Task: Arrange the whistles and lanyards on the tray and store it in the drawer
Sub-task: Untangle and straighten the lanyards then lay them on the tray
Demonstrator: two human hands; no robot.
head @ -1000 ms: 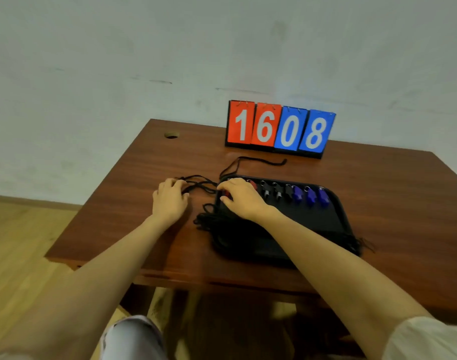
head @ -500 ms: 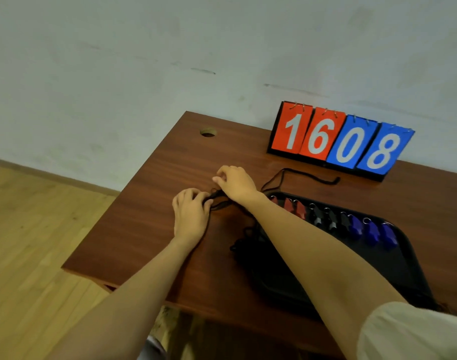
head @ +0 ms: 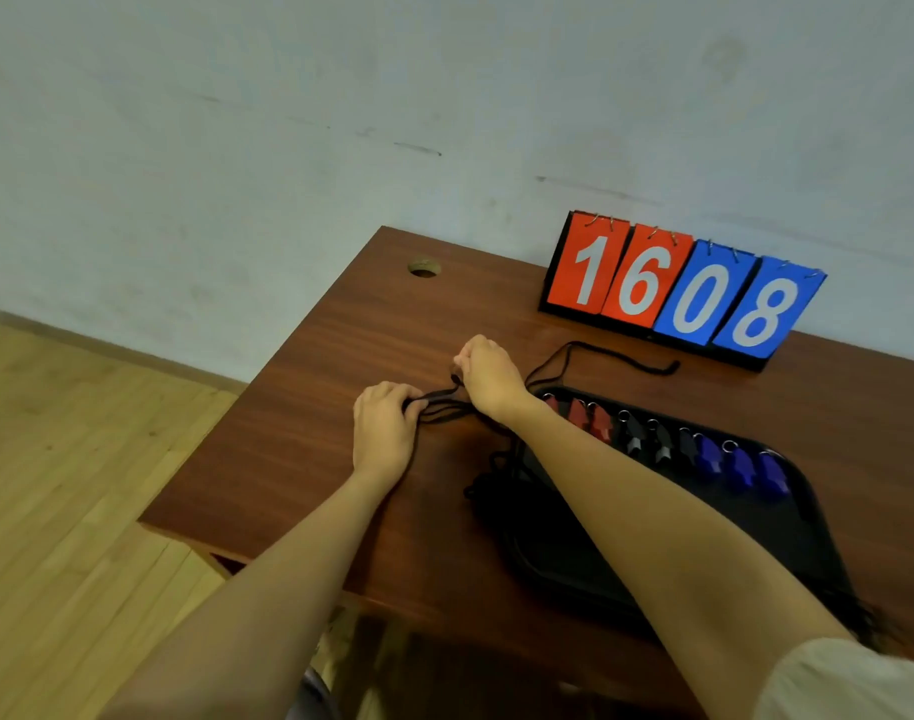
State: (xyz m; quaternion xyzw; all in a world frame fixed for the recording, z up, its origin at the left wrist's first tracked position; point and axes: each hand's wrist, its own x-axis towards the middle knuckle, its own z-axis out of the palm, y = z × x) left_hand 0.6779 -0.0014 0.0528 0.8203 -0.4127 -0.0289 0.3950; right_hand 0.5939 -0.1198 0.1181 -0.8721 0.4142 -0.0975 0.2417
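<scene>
A black tray (head: pixel 818 543) lies on the wooden table (head: pixel 299 449), right of centre. Along its far rim sits a row of whistles: red ones (head: pixel 592 420), black ones (head: pixel 647 441), then blue ones (head: pixel 738 467). Black lanyards (head: pixel 444 407) lie on the table left of the tray. My left hand (head: pixel 385 431) pinches their left end. My right hand (head: pixel 488 376) grips the cords just right of that, with my forearm crossing over the tray's left part. One more cord (head: pixel 621 358) loops behind the tray. A bunch of cords (head: pixel 488 483) hangs at the tray's left edge.
A flip scoreboard (head: pixel 683 291) reading 1608 stands at the table's back edge against the wall. A round cable hole (head: pixel 424 267) sits in the table's far left corner. Wooden floor (head: pixel 70 485) lies to the left, beyond the table's left edge.
My right hand left the red whistles on the tray and moved left onto the lanyards beside my left hand. Both hands now hold the cords, pulled taut between them. The camera turned left.
</scene>
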